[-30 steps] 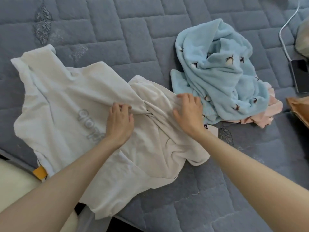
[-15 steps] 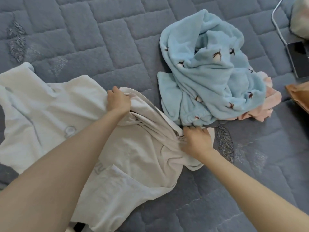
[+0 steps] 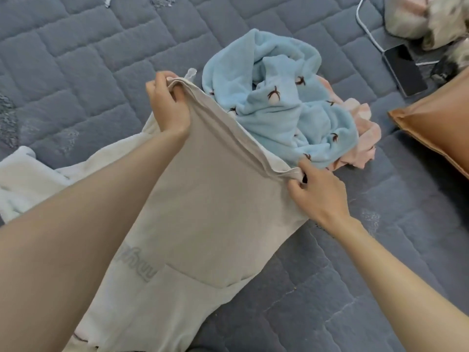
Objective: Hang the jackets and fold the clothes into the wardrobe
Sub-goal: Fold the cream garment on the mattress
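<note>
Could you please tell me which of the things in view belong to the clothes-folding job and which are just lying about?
Job: beige T-shirt, gripped by left hand and right hand; light blue fleece garment; pink garment beneath it.
Lying about: phone; white cable; brown cushion.

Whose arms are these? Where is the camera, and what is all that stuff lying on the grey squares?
There is no machine here. These are a person's two bare arms, and the camera sits on that person's head, looking down, so you see what they see. There is just this one view. The left hand and the right hand each pinch an end of one edge of a beige T-shirt, holding it stretched between them. The grey squares are a quilted bed cover. On it lie a fluffy light-blue garment with a pink garment beneath, a pale cloth at the left, a dark phone beside a white cable, and a brown cushion.
</note>
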The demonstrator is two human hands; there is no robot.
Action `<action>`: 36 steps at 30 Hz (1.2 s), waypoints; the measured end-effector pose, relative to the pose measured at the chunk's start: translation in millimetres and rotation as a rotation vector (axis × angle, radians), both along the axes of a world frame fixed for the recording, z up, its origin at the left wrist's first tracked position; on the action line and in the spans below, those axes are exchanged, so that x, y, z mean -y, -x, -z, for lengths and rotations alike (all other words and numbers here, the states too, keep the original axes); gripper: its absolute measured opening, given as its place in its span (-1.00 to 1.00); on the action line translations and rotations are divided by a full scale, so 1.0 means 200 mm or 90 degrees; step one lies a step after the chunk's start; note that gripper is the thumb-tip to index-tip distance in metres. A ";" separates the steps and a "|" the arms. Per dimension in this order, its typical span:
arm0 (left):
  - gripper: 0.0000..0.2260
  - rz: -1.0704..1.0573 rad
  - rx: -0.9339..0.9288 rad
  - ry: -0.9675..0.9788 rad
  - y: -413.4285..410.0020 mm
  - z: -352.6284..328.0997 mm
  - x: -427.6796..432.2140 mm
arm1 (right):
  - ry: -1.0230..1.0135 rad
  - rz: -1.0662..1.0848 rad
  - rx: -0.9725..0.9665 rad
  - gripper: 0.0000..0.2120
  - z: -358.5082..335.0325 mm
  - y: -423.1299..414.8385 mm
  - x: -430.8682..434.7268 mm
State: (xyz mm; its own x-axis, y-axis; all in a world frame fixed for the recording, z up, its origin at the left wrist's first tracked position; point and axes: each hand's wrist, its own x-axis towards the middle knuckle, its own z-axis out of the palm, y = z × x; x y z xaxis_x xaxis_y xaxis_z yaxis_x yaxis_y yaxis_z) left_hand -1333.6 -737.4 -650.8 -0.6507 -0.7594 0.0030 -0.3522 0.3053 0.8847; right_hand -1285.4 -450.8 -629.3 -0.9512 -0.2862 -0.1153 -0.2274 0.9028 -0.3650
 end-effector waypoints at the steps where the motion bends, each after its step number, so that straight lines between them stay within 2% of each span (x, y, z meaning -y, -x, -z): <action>1: -0.81 0.020 -0.021 -0.007 0.03 0.00 -0.01 | 0.006 0.040 -0.023 -0.81 0.00 0.00 -0.02; 4: -0.63 0.124 -0.027 -0.038 0.05 0.04 -0.04 | 0.014 0.145 -0.020 -0.87 0.05 0.00 -0.06; 7: -0.38 0.245 0.029 -0.013 -0.03 0.11 -0.04 | -0.003 0.173 -0.036 -0.67 0.11 -0.03 -0.06; 9: -0.40 0.263 0.042 -0.016 -0.11 0.15 -0.05 | 0.008 0.157 -0.074 -0.63 0.12 -0.08 -0.02; 12: -0.50 0.237 0.061 -0.072 -0.27 0.19 -0.07 | 0.064 0.083 -0.054 -0.70 0.13 -0.17 0.07; 16: -0.58 0.201 0.115 -0.099 -0.58 0.26 -0.07 | 0.098 -0.062 0.050 -0.78 0.16 -0.32 0.22; 19: -0.62 0.178 0.144 -0.120 -0.86 0.32 -0.05 | 0.117 -0.119 0.149 -0.83 0.22 -0.46 0.31; 23: -0.68 0.106 0.176 -0.126 -1.27 0.38 -0.04 | 0.084 -0.208 0.286 -0.83 0.33 -0.69 0.41; 27: -0.72 -0.015 0.219 -0.137 -1.70 0.41 -0.04 | 0.005 -0.318 0.402 -0.74 0.43 -0.91 0.50; 31: -0.68 -0.118 0.251 -0.207 -2.05 0.46 -0.04 | -0.010 -0.265 0.489 -0.72 0.50 -1.08 0.59; 34: -0.66 -0.150 0.254 -0.219 -2.18 0.49 -0.02 | -0.037 -0.212 0.435 -0.84 0.53 -1.11 0.63; 36: -0.65 -0.161 0.238 -0.209 -2.21 0.50 0.02 | -0.054 -0.217 0.409 -0.84 0.54 -1.10 0.66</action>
State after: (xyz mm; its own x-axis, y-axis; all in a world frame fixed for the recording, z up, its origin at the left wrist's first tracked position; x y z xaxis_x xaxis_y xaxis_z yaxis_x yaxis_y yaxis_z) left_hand -891.7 -740.6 -750.5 -0.3601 -0.8141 -0.4556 -0.6866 -0.0993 0.7202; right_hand -1064.7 -583.1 -736.6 -0.5479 -0.5194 -0.6557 -0.2653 0.8513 -0.4527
